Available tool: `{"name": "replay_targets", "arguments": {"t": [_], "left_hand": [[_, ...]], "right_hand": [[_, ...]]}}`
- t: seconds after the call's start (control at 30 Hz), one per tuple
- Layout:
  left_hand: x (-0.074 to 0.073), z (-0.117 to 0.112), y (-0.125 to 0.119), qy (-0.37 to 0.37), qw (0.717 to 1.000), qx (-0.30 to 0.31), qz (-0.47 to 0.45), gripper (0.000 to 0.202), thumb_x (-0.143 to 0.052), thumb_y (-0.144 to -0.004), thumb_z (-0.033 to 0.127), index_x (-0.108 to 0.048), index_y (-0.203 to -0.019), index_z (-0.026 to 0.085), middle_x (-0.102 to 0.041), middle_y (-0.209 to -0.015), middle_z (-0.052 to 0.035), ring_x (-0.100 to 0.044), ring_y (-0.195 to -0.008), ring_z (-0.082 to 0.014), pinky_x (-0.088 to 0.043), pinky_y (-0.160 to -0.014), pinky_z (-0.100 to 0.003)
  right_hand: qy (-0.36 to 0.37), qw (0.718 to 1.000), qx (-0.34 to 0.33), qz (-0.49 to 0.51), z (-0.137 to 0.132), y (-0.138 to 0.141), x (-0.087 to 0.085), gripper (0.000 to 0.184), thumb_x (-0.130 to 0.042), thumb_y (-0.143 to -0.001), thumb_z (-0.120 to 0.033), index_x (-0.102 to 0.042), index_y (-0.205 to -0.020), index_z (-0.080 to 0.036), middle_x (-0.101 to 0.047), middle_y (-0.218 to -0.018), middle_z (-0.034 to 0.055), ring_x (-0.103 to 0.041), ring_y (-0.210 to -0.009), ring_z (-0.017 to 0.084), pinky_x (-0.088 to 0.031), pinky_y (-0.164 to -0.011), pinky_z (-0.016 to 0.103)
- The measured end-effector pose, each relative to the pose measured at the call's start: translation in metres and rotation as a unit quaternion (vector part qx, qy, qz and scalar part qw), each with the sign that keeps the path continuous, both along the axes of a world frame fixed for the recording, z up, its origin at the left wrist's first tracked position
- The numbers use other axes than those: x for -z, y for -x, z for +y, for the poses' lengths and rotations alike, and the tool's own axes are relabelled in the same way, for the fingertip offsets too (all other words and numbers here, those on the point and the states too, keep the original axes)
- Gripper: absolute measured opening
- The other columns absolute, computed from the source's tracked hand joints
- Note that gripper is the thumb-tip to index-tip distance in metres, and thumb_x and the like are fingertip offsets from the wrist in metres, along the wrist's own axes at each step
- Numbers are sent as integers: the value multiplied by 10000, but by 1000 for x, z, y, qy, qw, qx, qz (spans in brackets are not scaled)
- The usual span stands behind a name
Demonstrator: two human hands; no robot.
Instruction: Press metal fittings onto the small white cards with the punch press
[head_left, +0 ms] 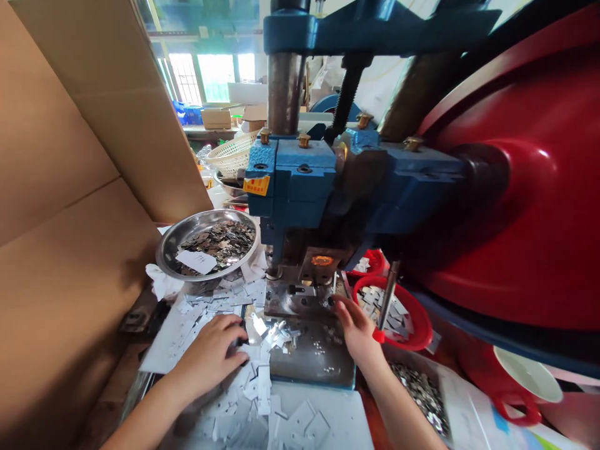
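Along the press bed's left edge [323,367], metal pieces [264,378] lie heaped; left hand [213,349] loosely curled beside them, right hand [360,332] at the die [304,305], either grip impossible to tell. Loading or clearing, seemingly; next calls for careful clearance.

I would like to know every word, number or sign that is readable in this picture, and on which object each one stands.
No text can be read with certainty.
Yellow sticker on the blue machine: reddish marks, too small and blurred to read.
White tag in the metal bowl: what looks like handwriting, too faint to read.
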State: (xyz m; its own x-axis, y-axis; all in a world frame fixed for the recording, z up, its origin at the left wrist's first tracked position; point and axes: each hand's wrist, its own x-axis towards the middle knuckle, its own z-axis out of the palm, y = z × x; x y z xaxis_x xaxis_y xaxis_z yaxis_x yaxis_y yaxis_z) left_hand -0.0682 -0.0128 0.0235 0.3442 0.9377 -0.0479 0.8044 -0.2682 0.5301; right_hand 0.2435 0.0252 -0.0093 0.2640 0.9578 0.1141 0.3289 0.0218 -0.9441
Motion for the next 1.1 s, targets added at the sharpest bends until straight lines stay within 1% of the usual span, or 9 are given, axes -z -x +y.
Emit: {"name": "replay_targets", "arguments": {"t": [0.13, 0.23, 0.33, 0.43, 0.5, 0.57, 0.7, 0.87, 1.1], "left_hand": [[2, -5, -8, 5, 1000, -14, 25, 117, -658, -724, 203, -640, -831, 245, -546, -1208, -41, -464, -1149, -281, -363, -959, -422], [-2, -5, -15, 7, 1000, -14, 2, 34, -630, -748, 197, -614, -764, 222, -588, -1113, -41, -502, -1079, -257, -383, -903, -380], [-8, -5, -21, 49, 998, -33, -28, 55, -581, -795, 246, -598, -753, 216, -636, -867, -17, -572, -851, -217, -408, -752, -327], [-9, -4, -27, 104, 986, -66, -114, 101, -539, -822, 281, -589, -767, 212, -630, -749, 11, -576, -719, -183, -396, -660, -286], [-6, -1, -32, 140, 967, -83, -199, 109, -542, -815, 298, -592, -788, 204, -624, -738, 14, -578, -707, -172, -403, -656, -272], [0, 2, -38, 188, 936, -107, -277, 145, -548, -801, 320, -602, -853, 195, -588, -680, 26, -569, -657, -159, -406, -625, -261], [5, 4, -52, 271, 873, -165, -371, 328, -574, -759, 356, -604, -1030, 174, -567, -697, 27, -574, -632, -144, -383, -555, -237], [-5, 1, -60, 285, 844, -186, -414, 379, -569, -752, 319, -615, -1095, 165, -623, -768, -11, -602, -693, -149, -405, -581, -237], [-7, 2, -63, 336, 795, -203, -463, 475, -581, -707, 240, -588, -1174, 156, -654, -888, -50, -601, -697, -144, -407, -558, -227]], "right_hand": [[-30, 983, -64, -170, 34, 24, -17, 312, -553, -764, -482, -650, -868, -205, -681, -818, 68, -632, -777, 243, -486, -680, 349], [9, 985, -42, -168, 40, 24, -20, 258, -538, -767, -446, -626, -762, -204, -652, -687, 31, -606, -645, 200, -447, -588, 297], [15, 995, 40, -87, 24, -1, -14, 309, -555, -757, -491, -617, -752, -188, -615, -602, 19, -578, -577, 183, -425, -535, 278], [19, 994, 102, -26, -6, -33, -7, 427, -532, -780, -524, -598, -991, -158, -645, -662, 31, -600, -595, 193, -444, -528, 281], [22, 989, 135, -60, -24, -44, -4, 489, -528, -786, -507, -554, -1129, -160, -676, -747, 42, -620, -634, 207, -462, -550, 295], [11, 986, 90, -143, -37, -40, -3, 411, -522, -800, -478, -602, -1083, -192, -687, -783, 46, -630, -684, 222, -479, -605, 318], [-68, 937, -132, -316, -43, -3, -3, 250, -459, -876, -347, -685, -831, -249, -674, -813, 45, -614, -781, 229, -473, -735, 359], [-84, 873, -135, -461, -37, 23, 1, 198, -501, -860, -250, -671, -760, -265, -638, -776, 38, -575, -750, 231, -426, -634, 338], [-99, 931, -111, -334, -15, 21, -8, 264, -384, -915, -251, -628, -819, -211, -628, -805, 56, -579, -781, 211, -455, -713, 337]]}}
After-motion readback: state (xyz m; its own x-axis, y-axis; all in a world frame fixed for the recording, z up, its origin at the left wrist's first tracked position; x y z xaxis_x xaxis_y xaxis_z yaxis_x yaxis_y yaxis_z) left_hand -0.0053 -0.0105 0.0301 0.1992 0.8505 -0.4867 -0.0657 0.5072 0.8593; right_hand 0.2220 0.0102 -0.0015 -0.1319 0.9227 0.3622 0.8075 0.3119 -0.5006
